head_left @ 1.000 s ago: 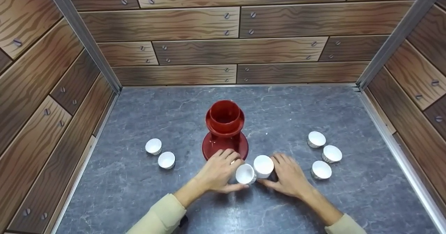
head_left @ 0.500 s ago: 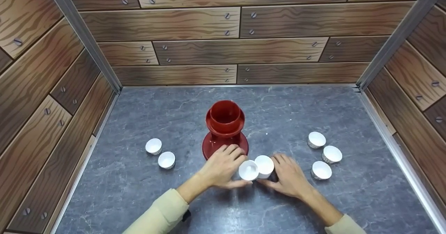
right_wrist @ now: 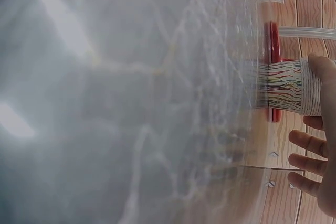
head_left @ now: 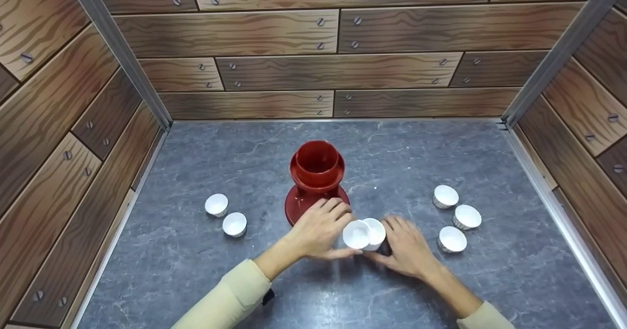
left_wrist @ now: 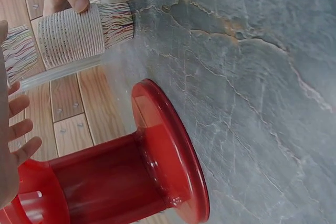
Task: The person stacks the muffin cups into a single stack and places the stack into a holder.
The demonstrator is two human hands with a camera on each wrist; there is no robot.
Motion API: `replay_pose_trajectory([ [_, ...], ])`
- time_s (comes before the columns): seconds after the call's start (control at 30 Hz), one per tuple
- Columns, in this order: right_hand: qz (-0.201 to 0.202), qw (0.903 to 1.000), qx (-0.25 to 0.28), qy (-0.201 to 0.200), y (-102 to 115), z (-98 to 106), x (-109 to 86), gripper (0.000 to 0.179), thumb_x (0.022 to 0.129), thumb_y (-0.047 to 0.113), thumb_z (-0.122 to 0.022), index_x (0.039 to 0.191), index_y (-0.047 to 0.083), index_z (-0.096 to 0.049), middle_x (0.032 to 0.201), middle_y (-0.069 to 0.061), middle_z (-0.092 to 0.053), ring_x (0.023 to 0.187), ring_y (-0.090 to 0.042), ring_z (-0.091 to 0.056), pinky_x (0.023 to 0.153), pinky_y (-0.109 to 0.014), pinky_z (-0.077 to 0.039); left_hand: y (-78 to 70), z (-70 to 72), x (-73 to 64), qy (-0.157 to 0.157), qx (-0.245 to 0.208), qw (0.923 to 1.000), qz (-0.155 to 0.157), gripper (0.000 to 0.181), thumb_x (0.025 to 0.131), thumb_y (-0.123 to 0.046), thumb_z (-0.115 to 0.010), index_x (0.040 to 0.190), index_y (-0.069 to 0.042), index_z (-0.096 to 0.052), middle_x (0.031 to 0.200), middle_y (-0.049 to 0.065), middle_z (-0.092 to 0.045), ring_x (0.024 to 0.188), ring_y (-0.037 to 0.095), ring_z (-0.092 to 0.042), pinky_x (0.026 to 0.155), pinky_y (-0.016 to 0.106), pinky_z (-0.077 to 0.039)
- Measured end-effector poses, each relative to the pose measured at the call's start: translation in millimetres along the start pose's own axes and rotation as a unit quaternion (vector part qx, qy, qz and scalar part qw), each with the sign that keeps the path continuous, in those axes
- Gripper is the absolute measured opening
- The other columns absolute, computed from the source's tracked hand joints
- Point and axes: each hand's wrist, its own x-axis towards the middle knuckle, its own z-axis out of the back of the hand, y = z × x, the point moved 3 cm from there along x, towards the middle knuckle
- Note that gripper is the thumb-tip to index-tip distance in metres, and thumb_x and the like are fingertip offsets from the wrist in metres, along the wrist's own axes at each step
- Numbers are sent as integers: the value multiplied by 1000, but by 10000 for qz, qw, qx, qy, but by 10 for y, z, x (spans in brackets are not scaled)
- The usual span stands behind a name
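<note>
A white cup (head_left: 355, 235) is grasped by the left hand (head_left: 321, 228), the thumb and fingers being set on either side of it. It is held mouth up, just above a white stack of cups (head_left: 377, 233) and a little toward the left edge of the tabletop (head_left: 254, 167); whether the two are touching cannot be told. The stack is gripped by the right hand (head_left: 404, 246), with the thumb pressed to its ribbed side, as seen in the right wrist view, and the lower fingers loosely bent away from it. A patterned side is shown by the lowest cup, while only closely spaced rims are seen above.

A red stand (head_left: 306, 201) is placed about midway between the left and right edges, its round base partly covered by the left hand in the head view. Two small cups (head_left: 235, 224) are placed toward the left edge, and three white cups (head_left: 452, 239) are grouped toward the right edge. The far edge is bordered by a plank-patterned wall (head_left: 274, 69).
</note>
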Motion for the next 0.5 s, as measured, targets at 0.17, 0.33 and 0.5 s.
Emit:
replay_pose_trajectory([
  [0.17, 14, 10000, 20, -76, 5, 0, -5, 77, 79, 67, -80, 125, 7, -67, 117, -11, -70, 114, -31, -66, 99, -52, -56, -12, -17, 36, -52, -23, 10000, 7, 62, 89, -78, -58, 115, -21, -66, 114, -4, -65, 110, 17, -60, 89, 31, -51],
  [0.33, 37, 9998, 81, -160, 2, 3, -2, 75, 78, 67, -81, 123, 9, -67, 114, -8, -70, 110, -28, -66, 97, -50, -57, -12, -40, 68, -196, -45, 9998, -36, 61, 89, -77, -59, 114, -21, -67, 112, -4, -65, 108, 17, -60, 88, 31, -51],
  [0.5, 49, 9997, 158, -181, -3, 5, -2, 74, 78, 64, -83, 124, 9, -66, 114, -8, -70, 112, -29, -66, 98, -51, -56, -12, -62, 95, -168, 6, 9998, -46, 62, 87, -76, -61, 117, -22, -67, 113, -4, -65, 108, 17, -60, 88, 30, -51],
])
